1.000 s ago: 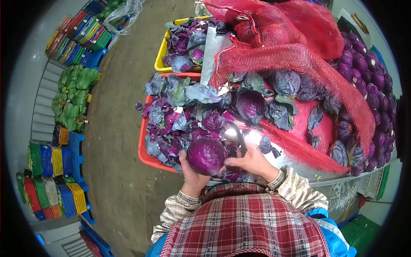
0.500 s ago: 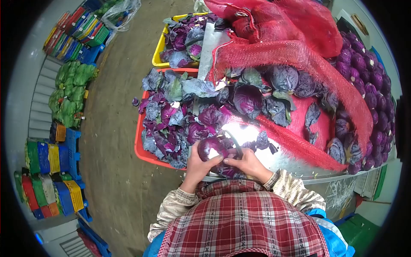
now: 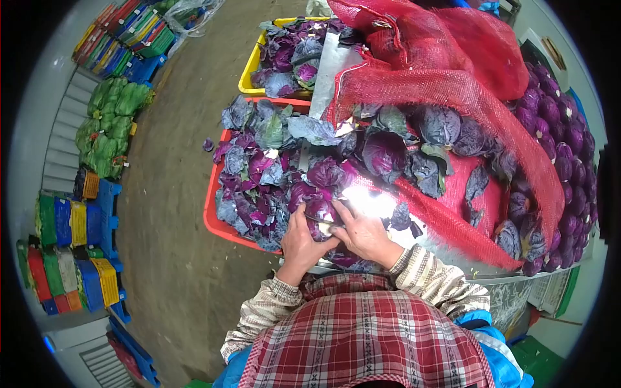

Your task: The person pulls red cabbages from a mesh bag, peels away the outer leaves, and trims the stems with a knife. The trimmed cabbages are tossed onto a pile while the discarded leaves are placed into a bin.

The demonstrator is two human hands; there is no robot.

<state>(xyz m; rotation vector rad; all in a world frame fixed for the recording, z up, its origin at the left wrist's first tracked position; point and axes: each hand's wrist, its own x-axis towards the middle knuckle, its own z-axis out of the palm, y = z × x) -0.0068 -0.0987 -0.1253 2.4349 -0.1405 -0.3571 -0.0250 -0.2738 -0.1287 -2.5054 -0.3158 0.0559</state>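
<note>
Between my two hands is a purple cabbage (image 3: pixel 319 211), with a pale cut patch on its near side. My left hand (image 3: pixel 300 244) grips its left side, fingers curled over it. My right hand (image 3: pixel 363 234) presses on its right side, thumb near the pale patch. A thin dark edge, perhaps a blade, crosses the cabbage under my fingers; its handle is hidden. Just beyond lie loose purple leaves in a red crate (image 3: pixel 213 220). Whole cabbages (image 3: pixel 383 154) lie on the metal table right of the crate.
A yellow crate (image 3: pixel 246 81) of leaves stands behind the red one. Red mesh sacking (image 3: pixel 446 84) drapes over the table. Many trimmed cabbages (image 3: pixel 569 165) are piled at the right. Stacked colored crates (image 3: pixel 71 220) and green sacks (image 3: pixel 113 123) stand at the left.
The cabbage has been turned and tipped between my hands. My right hand has moved from beside it to over its right side; the curved blade-like object is now mostly hidden.
</note>
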